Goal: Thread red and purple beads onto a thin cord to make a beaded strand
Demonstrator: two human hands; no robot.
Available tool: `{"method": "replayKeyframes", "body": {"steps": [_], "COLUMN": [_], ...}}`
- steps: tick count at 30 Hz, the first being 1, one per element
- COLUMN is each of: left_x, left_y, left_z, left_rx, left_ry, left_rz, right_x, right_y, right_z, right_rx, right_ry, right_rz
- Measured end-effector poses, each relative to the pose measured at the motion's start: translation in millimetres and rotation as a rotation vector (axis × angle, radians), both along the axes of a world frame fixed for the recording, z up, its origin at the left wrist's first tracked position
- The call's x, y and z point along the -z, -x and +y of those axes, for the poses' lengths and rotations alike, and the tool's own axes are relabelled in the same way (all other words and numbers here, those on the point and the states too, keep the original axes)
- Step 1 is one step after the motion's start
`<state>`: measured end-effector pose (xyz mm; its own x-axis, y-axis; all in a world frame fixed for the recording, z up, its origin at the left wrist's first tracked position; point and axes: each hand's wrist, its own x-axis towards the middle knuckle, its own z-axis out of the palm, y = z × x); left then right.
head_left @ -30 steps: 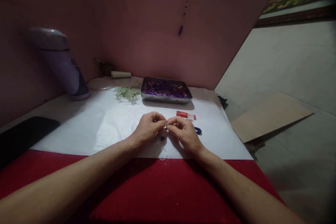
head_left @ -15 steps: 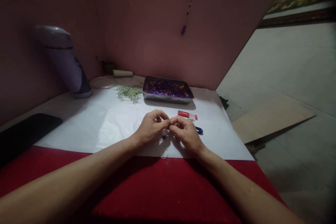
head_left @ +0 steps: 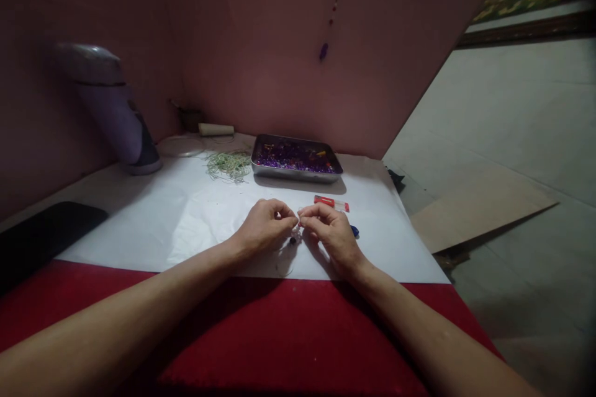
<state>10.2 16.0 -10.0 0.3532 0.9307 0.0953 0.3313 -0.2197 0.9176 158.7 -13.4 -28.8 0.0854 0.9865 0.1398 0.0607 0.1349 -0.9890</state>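
My left hand (head_left: 266,224) and my right hand (head_left: 331,232) meet above the white paper (head_left: 200,223), thumbs and forefingers pinched close together. Between the fingertips shows a small red bead on fine clear thread. A small cluster of clear beads with a dark bead (head_left: 293,240) hangs just below the fingertips. Both hands are closed on this beadwork. A thin loop of thread trails toward the paper's front edge. Beyond my right hand lies a red packet (head_left: 325,201), and a blue object (head_left: 354,231) is partly hidden by that hand.
A metal tray (head_left: 298,174) of purple beads stands behind the hands, with a pile of pale green strands (head_left: 228,165) to its left. A purple bottle (head_left: 116,115) and a black object (head_left: 51,229) are at the left. A beaded strand (head_left: 323,51) hangs at the back.
The fingertips of both hands have shifted slightly, and the red bead now shows between them. The dark bead has risen a little, and the thread loop below has changed shape.
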Motion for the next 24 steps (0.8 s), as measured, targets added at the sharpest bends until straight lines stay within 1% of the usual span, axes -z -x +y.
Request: {"method": "replayKeyframes", "body": {"steps": [3, 6, 8, 11, 13, 17, 24], "left_x": [-0.3, -1.2, -1.4, -0.3, 0.8, 1.2, 0.6], "left_y": [1.0, 2.1, 2.1, 1.0, 0.4, 0.5, 0.2], "left_z": [1.4, 2.9, 2.6, 0.7, -0.4, -0.4, 0.8], "left_rx": [-0.008, 0.004, 0.035, 0.072, 0.065, 0.072, 0.027], "left_ry": [0.038, 0.008, -0.006, 0.035, 0.059, 0.052, 0.048], "left_rz": [-0.008, -0.052, -0.05, -0.011, 0.008, 0.013, 0.004], "right_x": [2.0, 2.6, 2.0, 0.7, 0.3, 0.8, 1.6], "right_y": [-0.7, -0.9, -0.8, -0.4, -0.3, -0.2, -0.9], "right_z": [0.7, 0.9, 0.7, 0.3, 0.4, 0.6, 0.7], "right_rx": [0.0, -0.005, -0.005, -0.003, 0.004, 0.014, 0.006], "right_ry": [0.029, 0.03, 0.024, 0.017, 0.021, 0.023, 0.019], "right_rz": [0.023, 0.027, 0.024, 0.014, 0.01, 0.016, 0.019]}}
